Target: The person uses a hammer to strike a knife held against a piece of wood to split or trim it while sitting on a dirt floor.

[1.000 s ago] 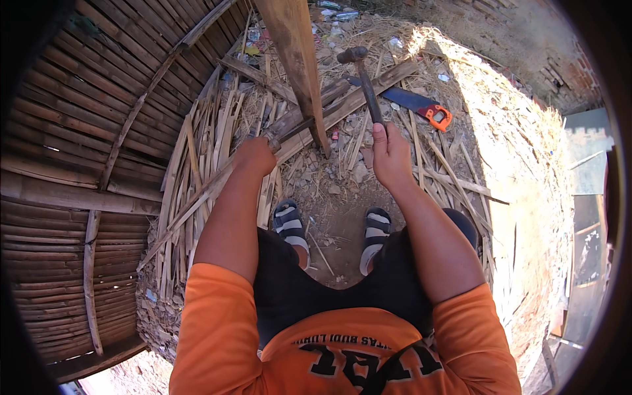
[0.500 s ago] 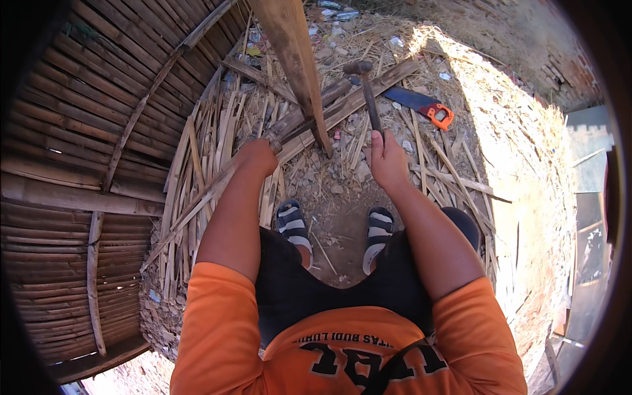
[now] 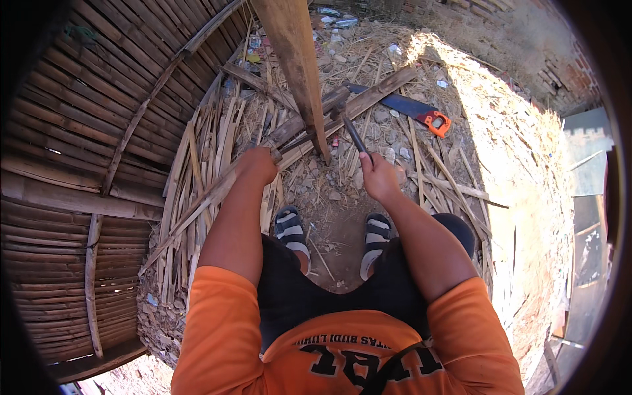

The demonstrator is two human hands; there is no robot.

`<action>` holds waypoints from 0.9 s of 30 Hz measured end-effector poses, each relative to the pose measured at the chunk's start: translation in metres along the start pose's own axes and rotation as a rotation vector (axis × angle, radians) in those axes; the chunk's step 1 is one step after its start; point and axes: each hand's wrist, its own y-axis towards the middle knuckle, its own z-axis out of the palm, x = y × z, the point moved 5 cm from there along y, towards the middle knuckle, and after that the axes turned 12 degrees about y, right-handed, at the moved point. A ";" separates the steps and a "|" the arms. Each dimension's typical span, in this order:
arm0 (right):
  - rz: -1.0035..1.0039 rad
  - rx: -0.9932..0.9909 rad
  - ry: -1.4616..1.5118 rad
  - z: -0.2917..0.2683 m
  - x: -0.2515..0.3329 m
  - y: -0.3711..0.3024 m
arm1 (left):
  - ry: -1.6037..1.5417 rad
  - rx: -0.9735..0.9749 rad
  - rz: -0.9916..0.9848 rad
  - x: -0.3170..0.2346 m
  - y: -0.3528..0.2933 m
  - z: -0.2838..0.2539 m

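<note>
My right hand (image 3: 382, 176) grips a hammer (image 3: 356, 137) by its dark handle, fingers wrapped round it. The hammer's head is close to the right side of an upright wooden post (image 3: 304, 79); I cannot tell whether they touch. My left hand (image 3: 258, 166) is closed round the handle of a dark, narrow-bladed tool (image 3: 294, 143), perhaps a chisel. Its blade reaches toward the left side of the post near the lower end, and my fingers hide most of the handle. Behind the post, a wooden plank (image 3: 378, 90) lies aslant on the ground.
A handsaw (image 3: 411, 108) with an orange handle lies right of the post. Split bamboo strips (image 3: 191, 171) are heaped on the left beside a bamboo slat wall (image 3: 79, 131). Rubble and straw surround my sandalled feet (image 3: 291, 227). A brick wall (image 3: 559, 69) stands at the far right.
The hammer has swung down and left, its head going from raised above the planks to beside the post. My left hand stays nearly in place, slightly lower.
</note>
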 end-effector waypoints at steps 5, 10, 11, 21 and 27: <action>-0.118 -0.101 0.203 -0.013 0.029 0.003 | -0.014 -0.024 -0.022 0.007 0.003 0.011; -0.016 -0.009 -0.179 -0.001 0.007 -0.004 | -0.024 -0.020 -0.073 0.001 -0.003 -0.005; 0.019 -0.022 -0.118 -0.006 0.000 0.000 | -0.043 -0.030 -0.087 0.000 -0.005 -0.008; 0.034 -0.075 0.061 -0.014 0.026 0.000 | -0.004 -0.073 -0.071 -0.001 0.009 0.001; -0.018 -0.059 0.043 -0.021 0.031 0.009 | 0.017 -0.099 -0.033 -0.007 0.013 0.002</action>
